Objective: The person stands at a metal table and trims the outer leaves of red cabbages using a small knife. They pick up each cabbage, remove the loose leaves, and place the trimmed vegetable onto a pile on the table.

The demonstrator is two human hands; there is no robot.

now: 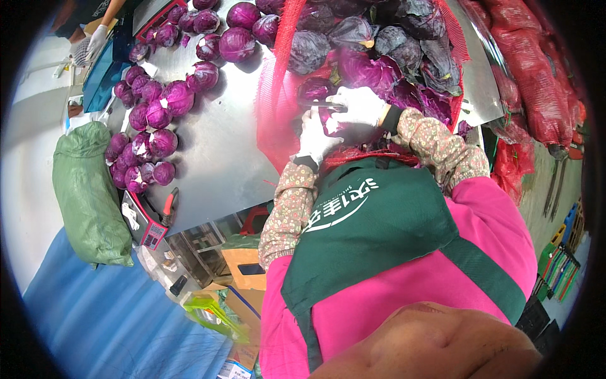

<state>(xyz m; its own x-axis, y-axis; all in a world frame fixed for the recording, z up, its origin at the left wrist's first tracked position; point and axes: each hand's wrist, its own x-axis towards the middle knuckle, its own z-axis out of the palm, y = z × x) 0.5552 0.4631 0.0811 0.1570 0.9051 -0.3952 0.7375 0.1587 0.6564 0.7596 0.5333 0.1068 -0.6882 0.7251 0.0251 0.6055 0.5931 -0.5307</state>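
Note:
My right hand (pixel 362 105), in a white glove, grips a knife (pixel 316 103) whose dark blade points left. Just below it, my gloved left hand (pixel 316 135) holds the left side of a red cabbage (pixel 352 135) with a pale cut stem end. Part of this cabbage is hidden by my hands. Both hands are over an opened red mesh sack (pixel 274 118). Inside the sack lie loose purple leaves (pixel 367 68) and several red cabbages (pixel 307 51) with dull, dark outer leaves.
Several trimmed red cabbages (pixel 177 97) stand in groups on the metal table (pixel 222 156). A red-handled tool (pixel 169 206) lies near its front left corner, beside a green woven sack (pixel 90 199). Filled red mesh sacks (pixel 525 71) are at right. A co-worker's gloved hand (pixel 98 40) shows far left.

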